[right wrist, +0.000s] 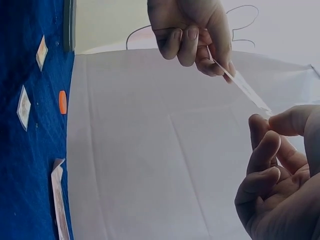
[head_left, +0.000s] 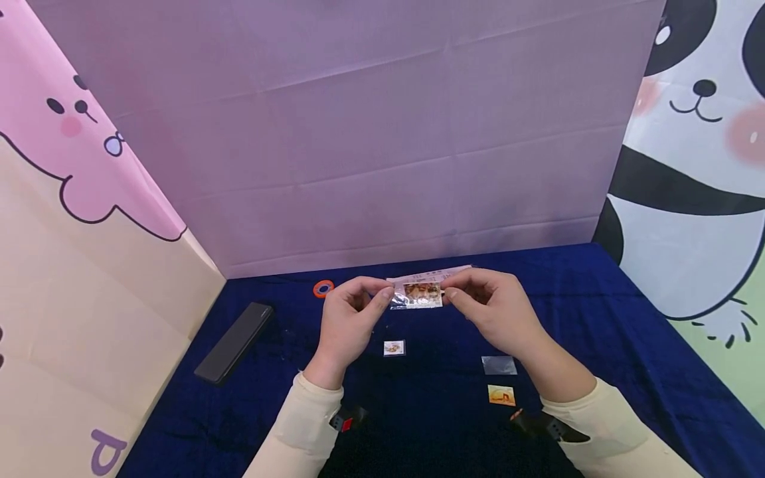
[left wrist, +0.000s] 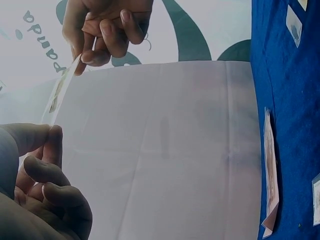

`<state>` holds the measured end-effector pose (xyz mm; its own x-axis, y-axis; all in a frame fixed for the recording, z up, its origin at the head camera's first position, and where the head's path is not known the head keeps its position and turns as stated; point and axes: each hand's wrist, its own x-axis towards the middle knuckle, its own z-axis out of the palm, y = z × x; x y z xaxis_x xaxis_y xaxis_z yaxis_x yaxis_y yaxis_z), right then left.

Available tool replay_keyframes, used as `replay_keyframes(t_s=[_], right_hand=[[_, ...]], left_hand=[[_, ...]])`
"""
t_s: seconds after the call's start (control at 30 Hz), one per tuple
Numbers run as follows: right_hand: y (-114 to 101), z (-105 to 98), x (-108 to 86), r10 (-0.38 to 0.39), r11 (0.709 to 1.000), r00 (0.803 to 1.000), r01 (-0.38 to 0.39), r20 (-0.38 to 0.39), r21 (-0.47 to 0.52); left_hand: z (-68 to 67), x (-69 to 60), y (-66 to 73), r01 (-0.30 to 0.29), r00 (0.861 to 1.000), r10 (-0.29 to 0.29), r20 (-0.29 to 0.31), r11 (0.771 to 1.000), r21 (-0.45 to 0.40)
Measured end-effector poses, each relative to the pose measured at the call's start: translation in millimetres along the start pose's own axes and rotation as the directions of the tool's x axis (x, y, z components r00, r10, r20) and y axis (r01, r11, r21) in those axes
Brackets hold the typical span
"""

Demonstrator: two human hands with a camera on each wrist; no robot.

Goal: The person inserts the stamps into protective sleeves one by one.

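Observation:
Both hands hold up a small picture card in a clear sleeve point(head_left: 418, 295) above the blue cloth. The left hand point(head_left: 352, 325) pinches its left end between thumb and forefinger; the right hand point(head_left: 499, 312) pinches the right end. In the left wrist view the card point(left wrist: 59, 95) is seen nearly edge-on, left hand point(left wrist: 47, 185) below and right hand point(left wrist: 110, 30) above. The right wrist view shows the card point(right wrist: 245, 90) as a thin slanted strip between the right hand point(right wrist: 280, 170) and the left hand point(right wrist: 195, 35).
Behind the hands lies a pink printed sheet point(head_left: 430, 274). An orange ring point(head_left: 323, 288) and a long black case point(head_left: 234, 342) are at the left. Nearer are a small card point(head_left: 394, 348), a clear sleeve point(head_left: 499, 365) and a yellow-orange card point(head_left: 501, 395).

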<state>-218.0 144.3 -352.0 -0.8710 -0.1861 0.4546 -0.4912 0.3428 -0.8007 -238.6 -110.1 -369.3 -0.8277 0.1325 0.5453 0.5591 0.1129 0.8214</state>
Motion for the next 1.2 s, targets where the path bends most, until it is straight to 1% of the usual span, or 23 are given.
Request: replay_keyframes(t_s=[0.17, 0.37, 0.57, 0.77, 1.2], right_hand=[[0.6, 1.5, -0.2, 0.006, 1.000, 1.000, -0.007, 0.028, 0.011], [3.7, 2.0, -1.0, 0.011, 1.000, 0.999, -0.012, 0.041, 0.003], [5.6, 1.7, -0.9, -0.004, 1.000, 0.998, 0.004, 0.056, 0.005], [5.9, 1.6, 0.1, -0.019, 1.000, 0.998, 0.020, 0.061, -0.010], [4.5, 1.2, 0.0, -0.011, 0.999, 0.998, 0.013, 0.068, -0.037]], left_hand=[[0.9, 0.6, 0.0, -0.001, 1.000, 0.001, 0.008, 1.000, -0.006], [3.3, 1.6, -0.4, -0.003, 1.000, 0.004, 0.029, 1.000, -0.017], [3.2, 1.6, -0.8, -0.001, 0.999, 0.002, 0.041, 1.000, -0.011], [2.7, 1.9, 0.0, 0.000, 0.998, 0.000, 0.057, 1.000, 0.000], [3.6, 2.0, -1.1, -0.009, 0.996, 0.009, 0.086, 1.000, -0.006]])
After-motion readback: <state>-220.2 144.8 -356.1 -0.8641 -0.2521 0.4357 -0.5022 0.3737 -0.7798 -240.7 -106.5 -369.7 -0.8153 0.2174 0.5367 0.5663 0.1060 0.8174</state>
